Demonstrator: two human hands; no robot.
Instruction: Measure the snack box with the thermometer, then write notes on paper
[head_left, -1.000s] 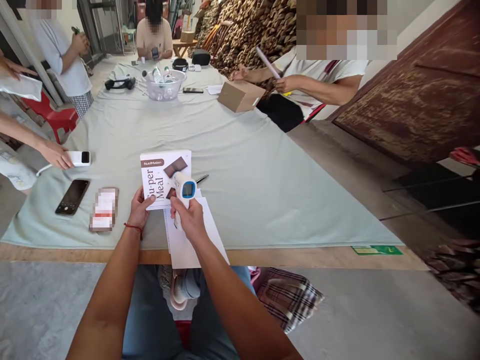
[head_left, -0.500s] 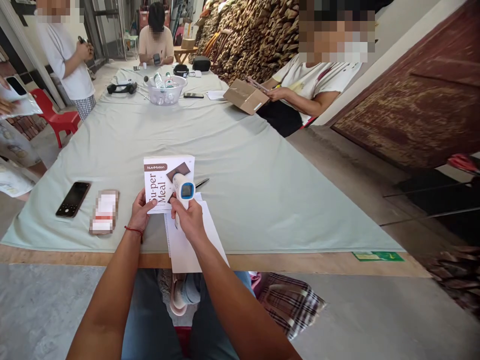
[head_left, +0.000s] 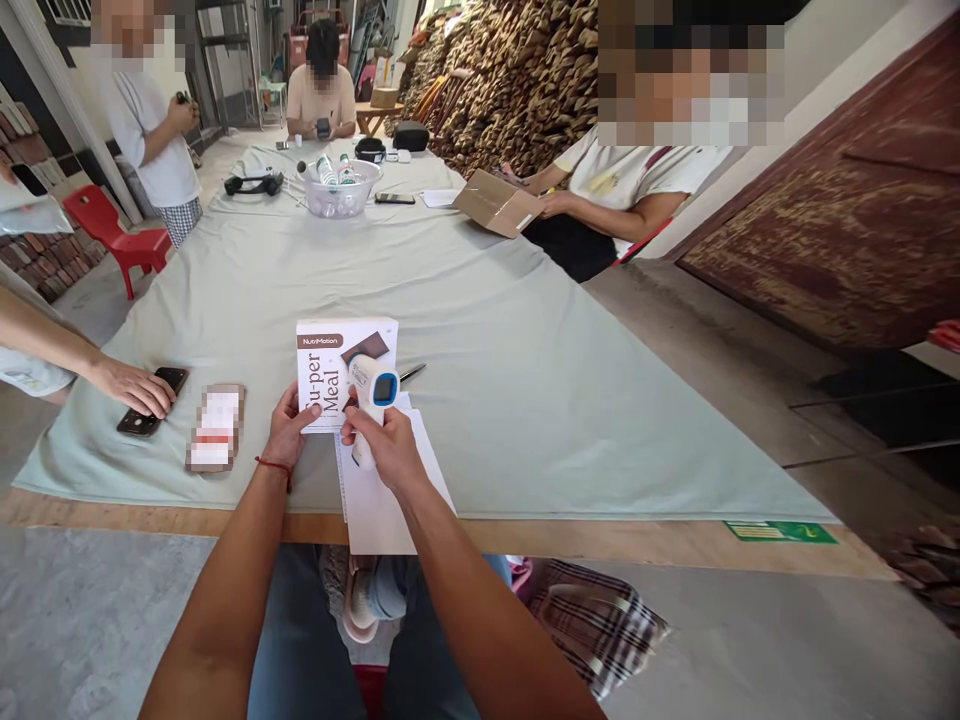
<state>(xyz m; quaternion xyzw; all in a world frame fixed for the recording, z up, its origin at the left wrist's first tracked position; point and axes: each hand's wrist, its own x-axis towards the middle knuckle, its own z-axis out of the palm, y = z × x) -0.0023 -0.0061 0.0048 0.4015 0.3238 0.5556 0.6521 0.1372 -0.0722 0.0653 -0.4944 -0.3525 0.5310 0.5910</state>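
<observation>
My left hand [head_left: 289, 425] grips the lower edge of a white box [head_left: 330, 368] printed with brown lettering, holding it upright on the grey-green tablecloth [head_left: 480, 330]. My right hand [head_left: 382, 445] holds a white handheld thermometer with a blue screen [head_left: 373, 388], its head pointed at the box front. A white sheet of paper [head_left: 382, 500] lies under my right hand and hangs over the table edge. A dark pen [head_left: 411, 373] lies just behind the box.
A co-worker's hand [head_left: 131, 385] rests on a black phone [head_left: 154, 400] at the left, beside a small packet [head_left: 215, 428]. Far off stand a clear bowl of bottles [head_left: 339, 190] and a cardboard box [head_left: 496, 203] held by a seated person. A red chair [head_left: 112, 230] stands left.
A co-worker's hand has come in from the left onto the black phone. My hands, the box and the thermometer have hardly shifted; the camera tilted slightly.
</observation>
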